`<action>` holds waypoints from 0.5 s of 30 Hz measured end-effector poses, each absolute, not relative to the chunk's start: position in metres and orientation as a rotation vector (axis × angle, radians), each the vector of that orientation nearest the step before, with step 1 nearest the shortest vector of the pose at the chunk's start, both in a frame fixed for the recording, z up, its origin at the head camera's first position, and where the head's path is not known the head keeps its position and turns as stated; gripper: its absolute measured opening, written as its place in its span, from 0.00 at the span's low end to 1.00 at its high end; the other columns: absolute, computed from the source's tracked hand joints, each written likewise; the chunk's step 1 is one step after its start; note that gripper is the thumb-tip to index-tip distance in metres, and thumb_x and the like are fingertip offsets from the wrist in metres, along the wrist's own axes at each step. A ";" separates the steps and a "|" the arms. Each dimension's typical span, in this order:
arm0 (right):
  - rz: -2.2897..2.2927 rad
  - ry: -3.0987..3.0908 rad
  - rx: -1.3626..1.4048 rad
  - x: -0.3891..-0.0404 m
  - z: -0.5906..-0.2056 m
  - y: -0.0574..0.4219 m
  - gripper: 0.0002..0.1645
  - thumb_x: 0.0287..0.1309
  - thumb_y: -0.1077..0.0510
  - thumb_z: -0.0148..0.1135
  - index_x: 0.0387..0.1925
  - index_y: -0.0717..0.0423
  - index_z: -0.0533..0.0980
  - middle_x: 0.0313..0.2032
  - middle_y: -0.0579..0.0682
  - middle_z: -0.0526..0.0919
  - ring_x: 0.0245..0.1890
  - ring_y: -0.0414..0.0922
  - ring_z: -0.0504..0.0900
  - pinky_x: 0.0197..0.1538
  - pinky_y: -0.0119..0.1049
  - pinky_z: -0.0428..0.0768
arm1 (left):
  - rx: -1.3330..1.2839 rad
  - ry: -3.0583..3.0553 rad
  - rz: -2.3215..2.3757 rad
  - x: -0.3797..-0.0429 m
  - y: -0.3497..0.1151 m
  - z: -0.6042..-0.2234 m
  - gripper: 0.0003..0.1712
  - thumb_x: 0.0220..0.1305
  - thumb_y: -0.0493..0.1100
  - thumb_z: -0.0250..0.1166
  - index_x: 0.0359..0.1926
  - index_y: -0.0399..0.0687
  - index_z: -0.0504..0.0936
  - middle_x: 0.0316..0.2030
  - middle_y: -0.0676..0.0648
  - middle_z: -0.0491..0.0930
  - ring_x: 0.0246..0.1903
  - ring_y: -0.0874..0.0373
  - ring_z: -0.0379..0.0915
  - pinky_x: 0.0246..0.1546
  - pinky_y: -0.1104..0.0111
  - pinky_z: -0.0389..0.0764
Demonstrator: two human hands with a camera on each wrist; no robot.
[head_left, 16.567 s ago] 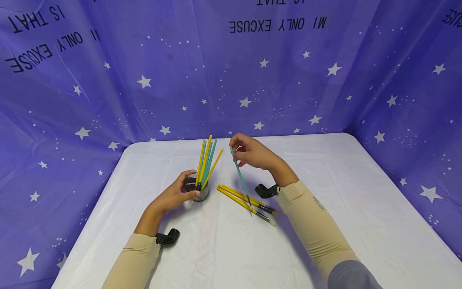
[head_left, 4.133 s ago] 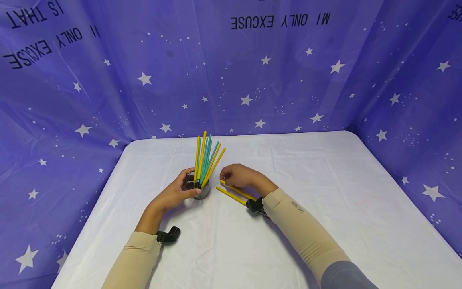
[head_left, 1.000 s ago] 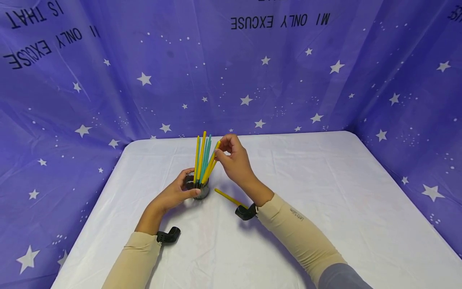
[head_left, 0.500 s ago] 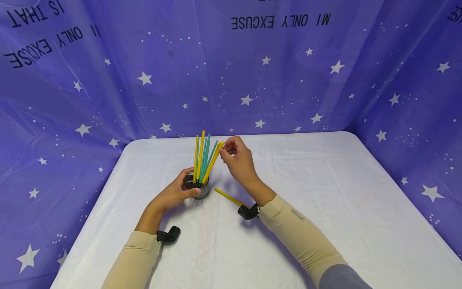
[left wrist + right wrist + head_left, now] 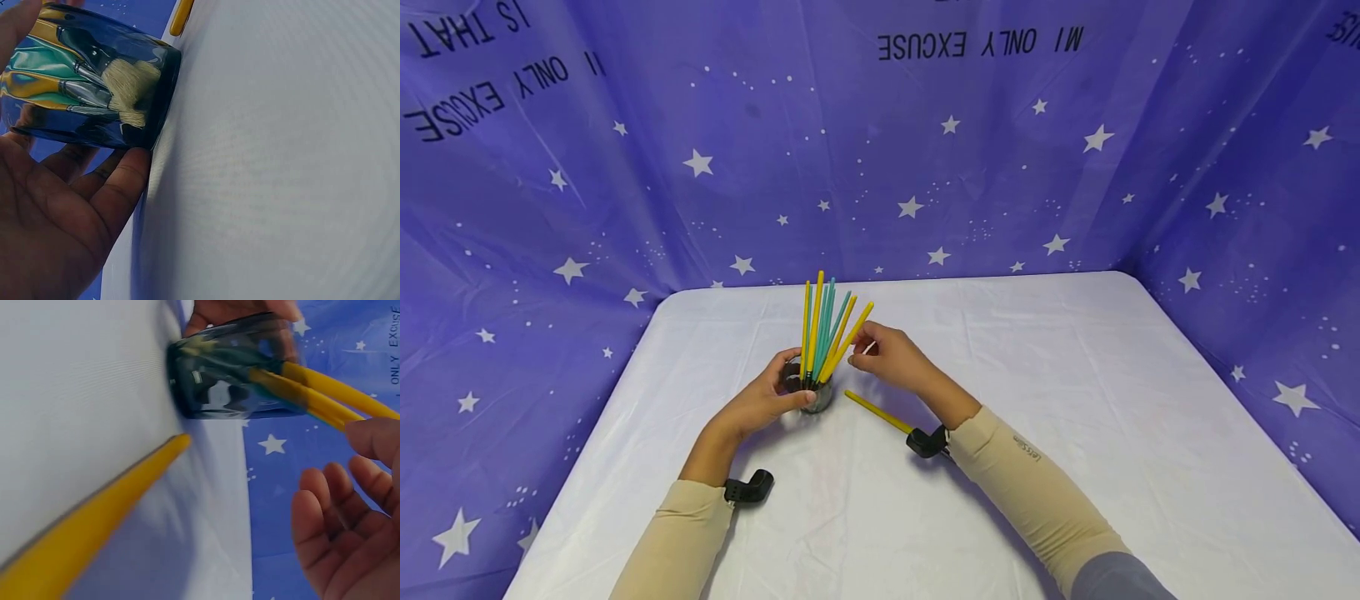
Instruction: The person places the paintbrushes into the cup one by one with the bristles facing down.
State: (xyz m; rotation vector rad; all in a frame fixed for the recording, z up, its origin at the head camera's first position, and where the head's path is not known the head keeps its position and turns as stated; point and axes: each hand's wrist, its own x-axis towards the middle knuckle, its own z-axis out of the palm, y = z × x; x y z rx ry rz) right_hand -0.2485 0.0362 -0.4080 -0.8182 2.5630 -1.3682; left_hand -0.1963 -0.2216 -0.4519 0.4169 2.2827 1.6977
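Note:
A dark tinted glass [image 5: 822,401] stands on the table with several yellow and teal paintbrushes [image 5: 825,325] in it, handles up. In the left wrist view pale bristles [image 5: 130,84] show through its wall near the base. My left hand [image 5: 766,404] grips the glass from the left, thumb in front and fingers behind. My right hand [image 5: 893,358] hovers just right of the leaning yellow handles, fingers loosely bent and holding nothing. One yellow paintbrush [image 5: 876,410] lies on the table below it; its bristle end is hidden by the wrist camera and sleeve.
A white cloth covers the table [image 5: 865,517]. A purple curtain [image 5: 880,167] with white stars hangs behind and at both sides. Black wrist cameras [image 5: 751,487] sit on both forearms.
Since the earliest frame, more brushes stand in the glass and fewer lie on the table. Lately my right hand lets go of a yellow paintbrush, which leans right, and lowers. The left stays put.

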 end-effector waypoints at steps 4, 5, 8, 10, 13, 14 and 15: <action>-1.211 2.521 -0.856 -0.249 -0.417 0.036 0.15 0.62 0.59 0.66 0.47 0.61 0.77 0.35 0.46 0.81 0.30 0.42 0.78 0.33 0.34 0.76 | 0.421 2.286 1.691 -0.196 -0.222 -0.452 0.45 0.64 0.42 0.69 0.74 0.50 0.52 0.67 0.34 0.63 0.66 0.39 0.63 0.66 0.45 0.55; -1.174 2.510 -0.863 -0.249 -0.418 0.036 0.15 0.62 0.59 0.66 0.48 0.62 0.77 0.35 0.46 0.81 0.30 0.42 0.77 0.33 0.34 0.75 | 0.422 2.286 1.692 -0.196 -0.222 -0.452 0.45 0.64 0.43 0.69 0.74 0.50 0.52 0.67 0.34 0.63 0.66 0.39 0.63 0.66 0.45 0.55; -1.064 2.486 -0.874 -0.250 -0.423 0.036 0.16 0.62 0.59 0.65 0.50 0.60 0.76 0.36 0.45 0.81 0.30 0.41 0.77 0.35 0.33 0.75 | 0.427 2.283 1.697 -0.196 -0.222 -0.452 0.45 0.64 0.42 0.69 0.74 0.51 0.52 0.67 0.34 0.63 0.66 0.39 0.63 0.66 0.45 0.56; -1.015 2.469 -0.876 -0.250 -0.425 0.036 0.17 0.62 0.59 0.65 0.51 0.59 0.76 0.35 0.46 0.80 0.30 0.41 0.76 0.36 0.33 0.74 | 0.429 2.281 1.705 -0.196 -0.222 -0.452 0.44 0.64 0.42 0.69 0.74 0.51 0.53 0.67 0.34 0.64 0.65 0.39 0.63 0.65 0.46 0.56; -0.940 2.440 -0.868 -0.248 -0.426 0.035 0.16 0.62 0.60 0.65 0.51 0.59 0.76 0.33 0.46 0.80 0.29 0.40 0.76 0.37 0.33 0.74 | 0.430 2.277 1.717 -0.196 -0.222 -0.453 0.44 0.64 0.41 0.69 0.73 0.50 0.53 0.67 0.34 0.64 0.65 0.39 0.63 0.65 0.46 0.57; -0.919 2.431 -0.862 -0.248 -0.426 0.034 0.16 0.61 0.61 0.65 0.50 0.59 0.76 0.32 0.46 0.80 0.29 0.40 0.76 0.36 0.33 0.74 | 0.430 2.274 1.721 -0.196 -0.221 -0.453 0.44 0.64 0.41 0.69 0.73 0.50 0.53 0.67 0.34 0.64 0.65 0.40 0.63 0.65 0.46 0.56; -0.899 2.421 -0.853 -0.246 -0.425 0.034 0.16 0.61 0.61 0.65 0.50 0.59 0.76 0.31 0.46 0.79 0.28 0.40 0.75 0.35 0.32 0.73 | 0.430 2.271 1.723 -0.196 -0.221 -0.453 0.44 0.64 0.41 0.69 0.73 0.50 0.53 0.67 0.34 0.64 0.65 0.40 0.63 0.65 0.46 0.56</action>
